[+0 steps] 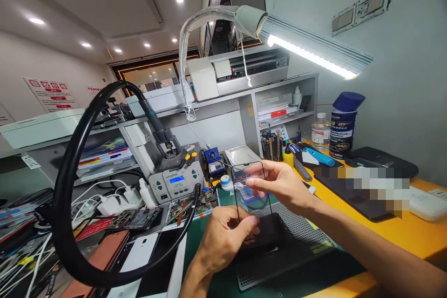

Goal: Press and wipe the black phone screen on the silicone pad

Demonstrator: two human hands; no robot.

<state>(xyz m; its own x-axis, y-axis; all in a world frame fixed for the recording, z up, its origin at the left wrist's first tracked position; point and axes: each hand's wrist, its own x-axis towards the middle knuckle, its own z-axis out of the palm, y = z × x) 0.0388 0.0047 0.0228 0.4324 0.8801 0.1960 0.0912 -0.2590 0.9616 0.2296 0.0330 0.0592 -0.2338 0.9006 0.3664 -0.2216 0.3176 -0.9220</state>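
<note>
A clear glass screen protector with a thin black border [252, 201] is held upright above the bench. My left hand [223, 237] pinches its lower left part between thumb and fingers. At the upper right edge, my right hand [281, 184] grips it with thumb and fingertips, some of which show through the glass. Below and behind the protector lies a dark flat slab [275, 230], partly hidden, resting on a grey perforated pad [296, 223]. A green mat [195, 237] spreads under these.
A hot-air station [178, 181] with a thick black hose [63, 195] loops across the left. Several phones and circuit boards [136, 219] lie there. Overhead hangs an LED lamp [314, 51]. To the right are a spray can [342, 130], a bottle [320, 132] and a black tablet-like slab [352, 195].
</note>
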